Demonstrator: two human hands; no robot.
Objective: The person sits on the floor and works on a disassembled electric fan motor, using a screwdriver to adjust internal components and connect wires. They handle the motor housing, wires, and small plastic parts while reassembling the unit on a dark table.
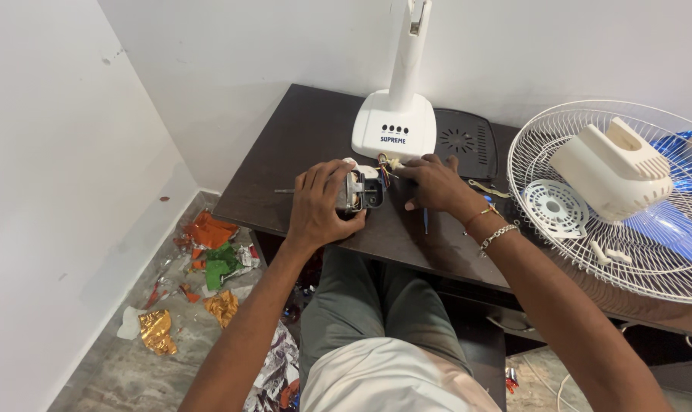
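My left hand (319,202) grips a small fan motor (359,192), metal and black, resting on the dark brown table (285,164). A bundle of coloured wires (384,166) runs from the motor toward the white fan stand base (395,126), which has a tall white column. My right hand (437,183) rests just right of the motor, fingers curled at the wires near the base. A thin motor shaft (285,191) sticks out to the left past my left hand.
A white wire fan guard (590,160) lies at the right with a white plastic motor cover (613,168) and blue blades on it. A black plastic panel (468,141) lies behind my right hand. Crumpled foil wrappers (208,252) litter the floor at left.
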